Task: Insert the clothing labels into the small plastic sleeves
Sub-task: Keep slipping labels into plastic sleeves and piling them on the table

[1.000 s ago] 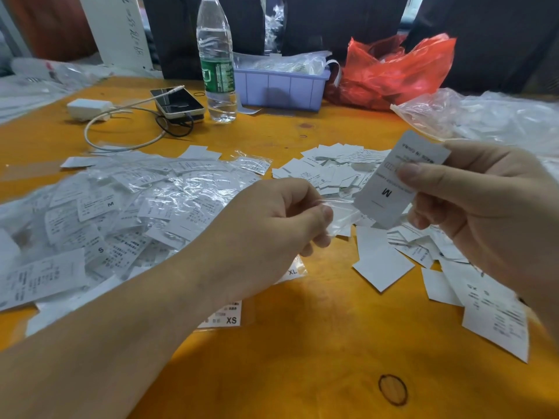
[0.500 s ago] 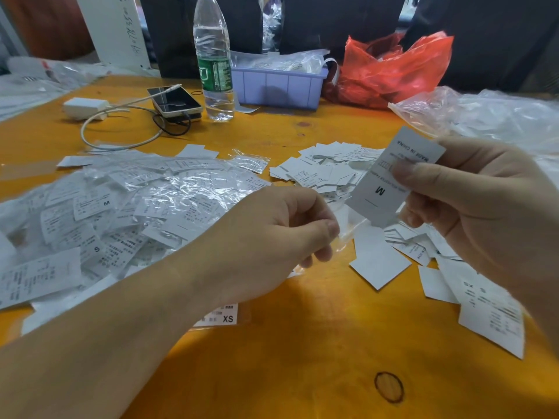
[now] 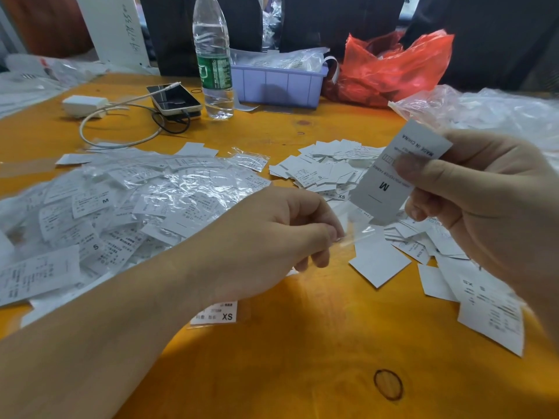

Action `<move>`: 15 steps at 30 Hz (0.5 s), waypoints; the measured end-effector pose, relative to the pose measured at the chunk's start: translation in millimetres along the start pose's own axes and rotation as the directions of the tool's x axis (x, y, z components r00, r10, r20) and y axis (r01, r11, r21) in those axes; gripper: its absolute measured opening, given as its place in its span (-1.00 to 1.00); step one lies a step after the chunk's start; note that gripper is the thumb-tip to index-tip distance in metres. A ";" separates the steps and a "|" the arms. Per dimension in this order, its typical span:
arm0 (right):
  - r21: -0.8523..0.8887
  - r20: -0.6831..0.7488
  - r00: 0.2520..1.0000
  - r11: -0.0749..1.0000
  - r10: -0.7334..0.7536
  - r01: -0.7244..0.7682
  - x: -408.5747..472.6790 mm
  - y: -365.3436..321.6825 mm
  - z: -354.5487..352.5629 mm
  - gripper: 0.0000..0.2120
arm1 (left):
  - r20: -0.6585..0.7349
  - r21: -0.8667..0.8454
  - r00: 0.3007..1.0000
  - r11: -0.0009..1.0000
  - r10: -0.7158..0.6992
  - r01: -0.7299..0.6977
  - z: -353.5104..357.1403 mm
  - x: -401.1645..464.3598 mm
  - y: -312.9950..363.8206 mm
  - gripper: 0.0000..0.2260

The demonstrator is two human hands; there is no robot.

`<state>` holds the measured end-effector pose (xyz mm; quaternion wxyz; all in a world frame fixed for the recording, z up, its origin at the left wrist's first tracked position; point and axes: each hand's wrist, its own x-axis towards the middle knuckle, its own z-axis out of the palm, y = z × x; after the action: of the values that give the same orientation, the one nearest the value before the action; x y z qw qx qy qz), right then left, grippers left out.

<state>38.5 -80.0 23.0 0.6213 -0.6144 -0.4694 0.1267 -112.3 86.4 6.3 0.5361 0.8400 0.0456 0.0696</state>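
Observation:
My right hand (image 3: 490, 207) pinches a white clothing label (image 3: 393, 176) marked M, held upright above the table. My left hand (image 3: 278, 237) pinches the edge of a small clear plastic sleeve (image 3: 354, 225), which hangs just below the label's lower end. Whether the label's corner is inside the sleeve's mouth I cannot tell. A heap of sleeved labels (image 3: 127, 207) lies to the left. Loose bare labels (image 3: 329, 167) are scattered in the middle and to the right.
At the back of the orange table (image 3: 302, 358) stand a water bottle (image 3: 214, 62), a purple tray (image 3: 278, 86), a red plastic bag (image 3: 390, 68), a phone (image 3: 174, 99) with cable and a white charger (image 3: 84, 105). Clear bags (image 3: 484, 113) lie at the right.
My left hand has shifted slightly right with the sleeve, closing on the label's lower end. My right hand keeps the label nearly in place.

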 end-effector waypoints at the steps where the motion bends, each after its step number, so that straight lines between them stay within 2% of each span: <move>1: 0.001 0.007 1.000 1.000 -0.003 0.003 0.0 -0.4 0.7 -0.86 | 0.002 -0.004 1.000 1.000 -0.002 0.002 0.2 0.1 0.0 -0.84; 10: -0.046 0.033 0.999 0.998 -0.038 0.039 0.0 1.6 -0.7 -0.76 | 0.019 -0.034 1.000 0.999 -0.013 0.014 0.0 0.9 1.0 -0.82; 15: -0.116 0.015 0.997 0.990 -0.075 0.077 -0.1 3.5 -1.0 -0.82 | 0.031 -0.062 0.999 0.998 -0.015 0.017 -0.5 2.1 0.9 -0.78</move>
<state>40.6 -79.9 20.1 0.5864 -0.6305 -0.5024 0.0787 -110.3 86.8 7.4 0.5630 0.8236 0.0421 0.0538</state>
